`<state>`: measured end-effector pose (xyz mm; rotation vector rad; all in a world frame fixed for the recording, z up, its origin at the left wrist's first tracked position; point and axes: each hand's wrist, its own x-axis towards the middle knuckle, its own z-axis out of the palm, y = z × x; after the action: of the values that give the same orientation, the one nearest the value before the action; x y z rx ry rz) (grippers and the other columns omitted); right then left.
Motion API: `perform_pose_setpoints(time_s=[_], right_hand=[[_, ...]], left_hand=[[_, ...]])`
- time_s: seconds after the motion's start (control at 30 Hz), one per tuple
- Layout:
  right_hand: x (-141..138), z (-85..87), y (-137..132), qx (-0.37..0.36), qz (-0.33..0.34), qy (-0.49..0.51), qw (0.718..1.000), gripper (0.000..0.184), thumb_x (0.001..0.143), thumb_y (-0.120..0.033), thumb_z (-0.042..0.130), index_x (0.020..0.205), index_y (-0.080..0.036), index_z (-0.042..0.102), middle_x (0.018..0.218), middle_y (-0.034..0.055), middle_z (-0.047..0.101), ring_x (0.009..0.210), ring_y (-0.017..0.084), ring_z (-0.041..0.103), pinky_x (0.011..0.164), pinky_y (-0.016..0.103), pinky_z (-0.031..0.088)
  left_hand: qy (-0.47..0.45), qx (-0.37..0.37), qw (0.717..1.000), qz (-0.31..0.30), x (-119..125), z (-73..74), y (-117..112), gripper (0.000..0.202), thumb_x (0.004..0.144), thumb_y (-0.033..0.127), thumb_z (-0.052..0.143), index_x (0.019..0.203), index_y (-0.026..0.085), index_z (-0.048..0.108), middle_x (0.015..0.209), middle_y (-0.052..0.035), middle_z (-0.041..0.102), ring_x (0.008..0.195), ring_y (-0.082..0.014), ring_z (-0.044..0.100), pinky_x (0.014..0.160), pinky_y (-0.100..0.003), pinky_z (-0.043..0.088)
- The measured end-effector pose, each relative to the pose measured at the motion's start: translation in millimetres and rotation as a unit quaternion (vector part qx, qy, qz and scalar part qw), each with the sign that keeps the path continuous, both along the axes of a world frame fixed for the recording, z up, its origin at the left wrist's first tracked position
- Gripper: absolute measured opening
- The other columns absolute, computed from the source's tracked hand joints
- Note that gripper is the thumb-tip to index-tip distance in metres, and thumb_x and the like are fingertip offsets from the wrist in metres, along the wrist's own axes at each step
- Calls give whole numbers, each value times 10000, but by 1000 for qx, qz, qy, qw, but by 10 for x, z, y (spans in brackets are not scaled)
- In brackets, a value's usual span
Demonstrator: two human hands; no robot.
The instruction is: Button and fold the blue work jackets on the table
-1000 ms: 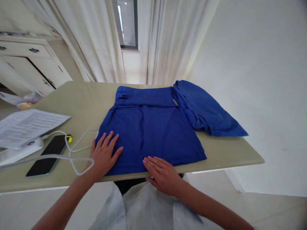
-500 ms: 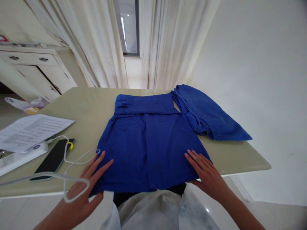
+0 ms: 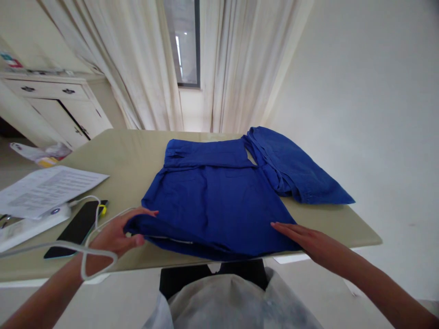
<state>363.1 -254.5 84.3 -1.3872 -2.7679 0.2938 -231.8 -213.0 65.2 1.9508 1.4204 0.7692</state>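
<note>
A blue long-sleeved work jacket (image 3: 233, 201) lies spread on the table, one part folded across its far end. My left hand (image 3: 118, 230) grips its near left corner between thumb and fingers. That corner is raised off the tabletop, and the near hem gapes, showing the inside and a thin pale strip along the edge. Over at the near right corner, my right hand (image 3: 305, 240) rests with outstretched fingers on the cloth; its thumb is hidden. A bunched blue part of cloth (image 3: 295, 169) lies to the right, touching the jacket.
White cable (image 3: 99, 256) loops cross my left wrist. Left on the table (image 3: 120, 155) are a black phone (image 3: 77, 226), a white power strip (image 3: 34, 228) and printed papers (image 3: 51, 189). Curtains (image 3: 236, 68) hang behind, a cabinet (image 3: 61, 105) stands far left, and a wall (image 3: 370, 114) is at right.
My left hand has gone from lying flat on the jacket to holding its near left corner, which has risen. My right hand has turned onto its side at the right edge.
</note>
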Motion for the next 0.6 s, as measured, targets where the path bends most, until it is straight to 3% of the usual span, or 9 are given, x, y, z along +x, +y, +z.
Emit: perform_pose_setpoints(time_s=[0.1, 0.2, 0.33, 0.4, 0.5, 0.6], right_hand=[[16, 367, 169, 27, 2, -13, 1000, 951, 855, 40, 379, 1662, -453, 282, 1528, -14, 610, 1260, 226, 705, 996, 370, 635], [30, 769, 456, 100, -6, 1, 995, 853, 901, -34, 421, 1665, -401, 324, 1502, 32, 626, 1238, 244, 710, 1022, 390, 611], [32, 1184, 1061, 209, -46, 24, 976, 743, 937, -190, 523, 1655, -290, 362, 1402, 118, 636, 1177, 291, 709, 991, 436, 606], [11, 1277, 1415, 237, -71, 44, 968, 755, 917, -229, 565, 1645, -249, 363, 1363, 130, 647, 1165, 308, 702, 984, 456, 597], [-64, 1288, 1933, 241, -102, 75, 962, 773, 881, -244, 599, 1622, -208, 379, 1299, 130, 681, 1107, 299, 711, 983, 455, 581], [-180, 1254, 2436, 234, -114, 94, 961, 753, 863, -238, 597, 1591, -170, 416, 1233, 132, 704, 1033, 282, 715, 961, 437, 572]], left_hand=[[-20, 20, 998, 50, -95, 199, 158, 763, 575, 713, 859, 1233, 346, 738, 1291, -72, 764, 1112, -357, 749, 974, -461, 636], [-41, 78, 987, 136, -42, 475, 326, 597, 591, 677, 850, 1087, 357, 762, 1091, -18, 813, 939, -329, 771, 895, -474, 664], [-83, 157, 954, 240, 228, 770, 667, 446, 654, 615, 813, 942, 277, 763, 878, 12, 782, 855, -271, 732, 887, -452, 643], [-139, 183, 930, 288, 385, 799, 912, 426, 694, 570, 798, 947, 230, 755, 867, 11, 758, 836, -225, 700, 869, -400, 624], [-248, 189, 895, 318, 555, 727, 1361, 452, 771, 557, 753, 1021, 182, 732, 889, 0, 733, 771, -170, 641, 768, -316, 583], [-251, 222, 879, 340, 606, 670, 1846, 418, 838, 556, 696, 960, 157, 702, 799, 16, 656, 698, -136, 570, 694, -276, 518]])
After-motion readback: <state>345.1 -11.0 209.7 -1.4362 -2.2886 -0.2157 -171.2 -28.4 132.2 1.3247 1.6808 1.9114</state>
